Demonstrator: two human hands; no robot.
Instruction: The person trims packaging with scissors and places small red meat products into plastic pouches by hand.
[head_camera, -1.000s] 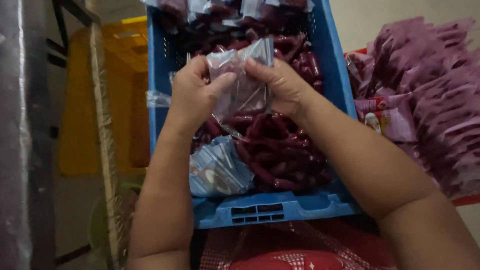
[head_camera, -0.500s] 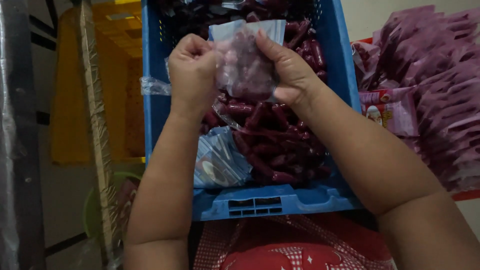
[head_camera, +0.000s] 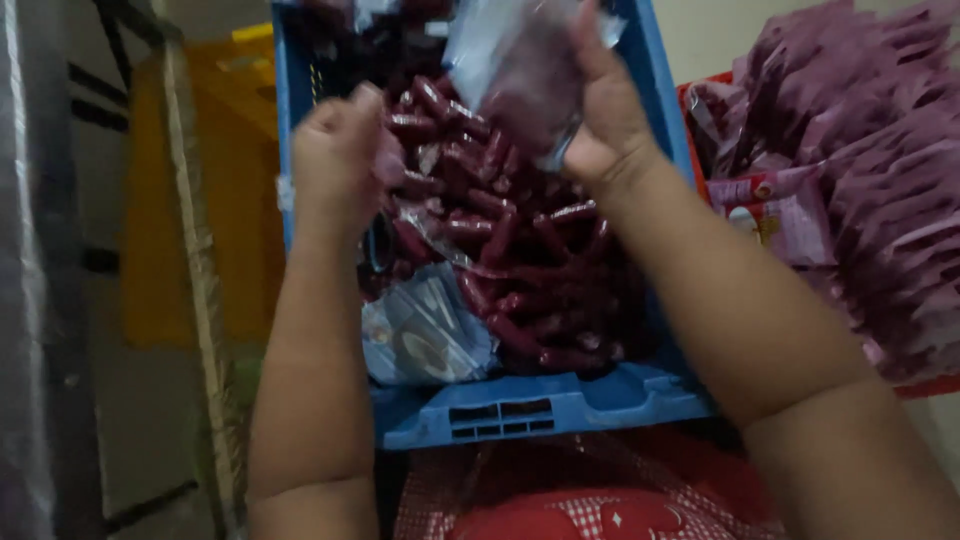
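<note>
Plainly, the left hand (head_camera: 335, 150) is curled nearly to a fist, its fingers pinching something small and reddish that I cannot make out, just above the dark red sausage sticks (head_camera: 510, 240) heaped loose in the blue crate (head_camera: 540, 405). To the right, the right hand (head_camera: 600, 110) closes its fingers round a clear plastic pouch (head_camera: 520, 65) partly filled with sticks, raised over the crate's far end; it looks light, limp and slick (best gripped at the gathered top edge). Beyond those fingers, purple packets (head_camera: 880, 200) lie stacked.
</note>
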